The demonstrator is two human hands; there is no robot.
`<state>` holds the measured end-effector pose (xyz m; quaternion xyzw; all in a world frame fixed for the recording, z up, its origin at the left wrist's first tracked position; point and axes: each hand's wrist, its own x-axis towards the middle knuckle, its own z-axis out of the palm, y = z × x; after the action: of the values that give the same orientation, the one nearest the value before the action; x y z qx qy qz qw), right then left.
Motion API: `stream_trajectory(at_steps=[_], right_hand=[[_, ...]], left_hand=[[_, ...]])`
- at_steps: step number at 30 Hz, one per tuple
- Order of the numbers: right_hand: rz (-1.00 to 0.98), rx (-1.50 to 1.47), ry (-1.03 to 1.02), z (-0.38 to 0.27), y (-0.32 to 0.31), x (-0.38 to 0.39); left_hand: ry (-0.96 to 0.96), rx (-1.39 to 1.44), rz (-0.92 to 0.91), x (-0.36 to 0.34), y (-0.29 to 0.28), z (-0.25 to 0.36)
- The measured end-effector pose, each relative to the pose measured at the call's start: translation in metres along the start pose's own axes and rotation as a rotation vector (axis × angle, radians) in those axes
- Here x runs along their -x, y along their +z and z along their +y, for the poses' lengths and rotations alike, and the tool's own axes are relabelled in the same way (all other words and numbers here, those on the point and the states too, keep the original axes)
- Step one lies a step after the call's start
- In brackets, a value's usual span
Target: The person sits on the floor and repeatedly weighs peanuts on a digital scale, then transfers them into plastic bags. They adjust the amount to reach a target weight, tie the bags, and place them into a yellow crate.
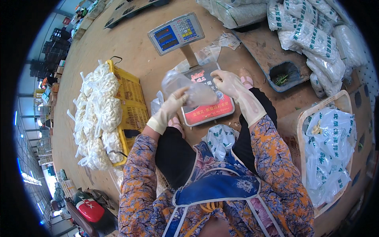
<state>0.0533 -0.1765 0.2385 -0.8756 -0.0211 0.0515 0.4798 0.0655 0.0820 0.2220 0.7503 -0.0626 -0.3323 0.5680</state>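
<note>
My gloved left hand (pixel 173 103) grips a translucent plastic bag (pixel 181 85), held over the scale's printed red and grey platform (pixel 209 111). My gloved right hand (pixel 229 85) is raised near the platform's upper right corner, apart from the bag's main body, with bent fingers closed; whether anything thin is between them I cannot make out. Behind the platform, a display with a keypad (pixel 175 33) stands on a post. Between my legs, near my apron, lies a crumpled white printed bag (pixel 220 140).
A yellow crate (pixel 132 102) at left carries several knotted bags of pale produce (pixel 96 106). A tub (pixel 301 152) at right holds printed bags. Behind it are a dark tray (pixel 256 51) and piled white sacks (pixel 316 43). A red-and-black vehicle (pixel 89 207) stands lower left.
</note>
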Motion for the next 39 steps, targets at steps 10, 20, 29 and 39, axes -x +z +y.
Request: stream_trajectory(at_steps=[10, 20, 29, 39], right_hand=[[-0.051, -0.334, 0.01, -0.004, 0.077, -0.011], [-0.378, 0.616, 0.156, 0.083, 0.156, -0.03], [-0.581, 0.617, 0.359, 0.041, 0.082, 0.007], [-0.035, 0.456, 0.609, 0.113, 0.11, -0.006]], left_hand=[[0.075, -0.612, -0.411, -0.023, 0.022, 0.009], [-0.057, -0.942, 0.533, -0.08, -0.007, -0.016], [-0.323, -0.822, 0.576, -0.062, -0.041, -0.062], [-0.169, 0.193, 0.22, -0.029, -0.022, -0.138]])
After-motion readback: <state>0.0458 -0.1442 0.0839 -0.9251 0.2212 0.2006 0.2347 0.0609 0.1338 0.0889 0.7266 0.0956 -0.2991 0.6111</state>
